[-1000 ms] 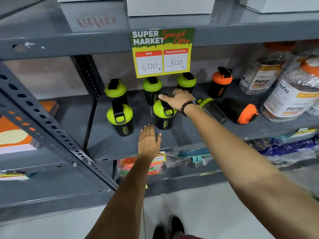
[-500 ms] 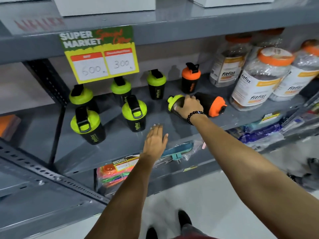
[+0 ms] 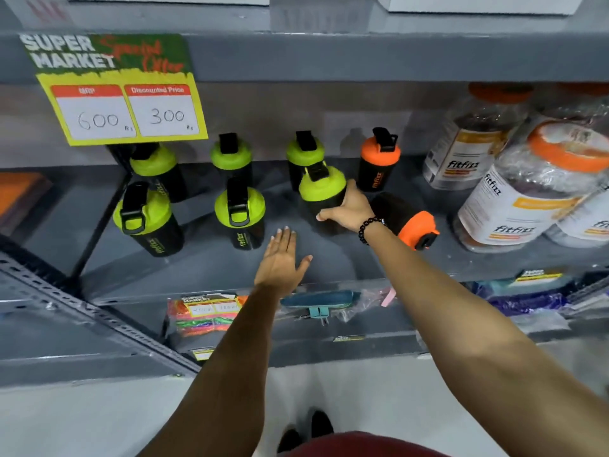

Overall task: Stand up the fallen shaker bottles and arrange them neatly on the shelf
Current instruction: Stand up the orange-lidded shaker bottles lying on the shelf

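Note:
My right hand (image 3: 347, 207) grips a black shaker bottle with a green lid (image 3: 321, 189), held nearly upright on the grey shelf (image 3: 214, 268). Just right of it a black bottle with an orange lid (image 3: 407, 219) lies on its side. Several green-lidded bottles stand upright: two in front (image 3: 146, 219) (image 3: 239, 211) and others behind (image 3: 230, 156). One orange-lidded bottle (image 3: 379, 159) stands at the back. My left hand (image 3: 281, 258) rests flat and open on the shelf near its front edge, touching no bottle.
Large clear Fitfizz jars with orange lids (image 3: 527, 192) crowd the shelf's right end. A yellow price sign (image 3: 115, 90) hangs from the shelf above. A slanted metal brace (image 3: 99, 318) runs at lower left. Packaged goods (image 3: 204, 315) fill the shelf below.
My right hand left the front green bottle, reached right, took hold of the fallen green-lidded bottle and tipped it up to nearly upright. The view shifted right. My left hand stayed flat.

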A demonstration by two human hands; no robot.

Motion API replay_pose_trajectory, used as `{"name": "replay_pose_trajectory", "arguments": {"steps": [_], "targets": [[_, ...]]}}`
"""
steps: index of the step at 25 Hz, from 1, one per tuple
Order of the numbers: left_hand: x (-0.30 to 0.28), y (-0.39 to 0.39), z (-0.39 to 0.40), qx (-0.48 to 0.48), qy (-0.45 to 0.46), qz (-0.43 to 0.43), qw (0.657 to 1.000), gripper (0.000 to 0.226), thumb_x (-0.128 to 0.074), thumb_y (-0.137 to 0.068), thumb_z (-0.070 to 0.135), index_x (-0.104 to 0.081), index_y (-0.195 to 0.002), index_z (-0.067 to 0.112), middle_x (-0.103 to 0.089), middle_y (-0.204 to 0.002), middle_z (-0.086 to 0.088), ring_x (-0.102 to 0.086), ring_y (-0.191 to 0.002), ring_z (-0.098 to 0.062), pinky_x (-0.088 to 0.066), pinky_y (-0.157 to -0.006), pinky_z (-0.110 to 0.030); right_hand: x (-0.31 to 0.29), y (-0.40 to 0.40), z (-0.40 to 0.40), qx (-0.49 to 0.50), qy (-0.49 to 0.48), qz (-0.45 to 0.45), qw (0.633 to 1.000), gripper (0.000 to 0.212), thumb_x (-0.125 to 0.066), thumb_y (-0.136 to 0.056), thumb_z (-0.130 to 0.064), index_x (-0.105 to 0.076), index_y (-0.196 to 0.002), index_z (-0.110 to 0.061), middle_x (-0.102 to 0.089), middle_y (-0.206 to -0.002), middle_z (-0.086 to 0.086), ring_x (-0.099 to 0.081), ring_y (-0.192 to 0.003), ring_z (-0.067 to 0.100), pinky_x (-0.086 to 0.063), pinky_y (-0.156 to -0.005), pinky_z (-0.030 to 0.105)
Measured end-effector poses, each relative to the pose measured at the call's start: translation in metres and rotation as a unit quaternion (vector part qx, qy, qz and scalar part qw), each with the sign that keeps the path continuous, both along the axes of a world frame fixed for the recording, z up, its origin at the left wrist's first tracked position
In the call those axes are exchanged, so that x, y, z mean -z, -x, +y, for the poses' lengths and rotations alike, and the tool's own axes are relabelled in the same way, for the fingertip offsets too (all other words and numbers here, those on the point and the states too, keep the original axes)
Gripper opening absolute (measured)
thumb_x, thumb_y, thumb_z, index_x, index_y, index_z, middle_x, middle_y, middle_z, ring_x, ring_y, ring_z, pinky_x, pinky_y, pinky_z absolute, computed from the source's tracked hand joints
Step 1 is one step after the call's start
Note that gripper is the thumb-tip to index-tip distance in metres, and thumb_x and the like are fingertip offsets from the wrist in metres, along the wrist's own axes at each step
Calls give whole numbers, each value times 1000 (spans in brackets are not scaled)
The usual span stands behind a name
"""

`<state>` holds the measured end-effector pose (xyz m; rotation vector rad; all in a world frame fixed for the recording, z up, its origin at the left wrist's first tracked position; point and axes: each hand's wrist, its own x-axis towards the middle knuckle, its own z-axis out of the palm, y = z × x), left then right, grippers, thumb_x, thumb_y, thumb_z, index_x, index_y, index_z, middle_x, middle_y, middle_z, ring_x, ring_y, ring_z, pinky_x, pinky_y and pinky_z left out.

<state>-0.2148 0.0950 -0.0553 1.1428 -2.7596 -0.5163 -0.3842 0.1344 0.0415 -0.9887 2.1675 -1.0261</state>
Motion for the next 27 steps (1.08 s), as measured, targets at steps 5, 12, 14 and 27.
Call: {"name": "replay_pose_trajectory", "arguments": {"steps": [5, 12, 14, 27], "targets": [[1, 0, -1, 0, -5, -9, 1000, 70, -32, -96, 45, -7, -147, 4, -6, -159, -16, -1, -147, -26, -1, -122, -35, 25, -5, 8, 28, 52, -89, 994, 87, -84, -58, -4, -33, -128, -5, -53, -126, 11, -48, -117, 23, -39, -96, 31], [1, -1, -1, 3, -6, -1, 1000, 69, -32, -96, 45, -8, -147, 4, -6, -159, -15, 0, -147, -25, 0, -122, -35, 2, 12, 18, 174, 150, -103, 968, 53, -46, -74, 12, -54, -124, -3, -61, -118, 18, -56, -112, 27, -45, -98, 30], [0, -1, -1, 3, -5, 5, 1000, 69, -32, -96, 45, -8, -147, 4, -7, -159, -14, -1, -147, -25, 1, -121, -34, -20, 11, 10, 235, 199, -42, 951, 25, -49, -82, -3, -69, -98, -5, -67, -93, 14, -59, -88, 23, -50, -83, 31], [0, -3, -2, 8, -14, 21, 1000, 69, -34, -96, 45, -9, -147, 5, -7, -159, -15, -1, -147, -25, 2, -121, -34, -63, -14, -16, -99, -84, 239, 962, 54, -44, -77, 6, -64, -118, -25, -59, -132, 8, -56, -119, 31, -46, -103, 36]]}}
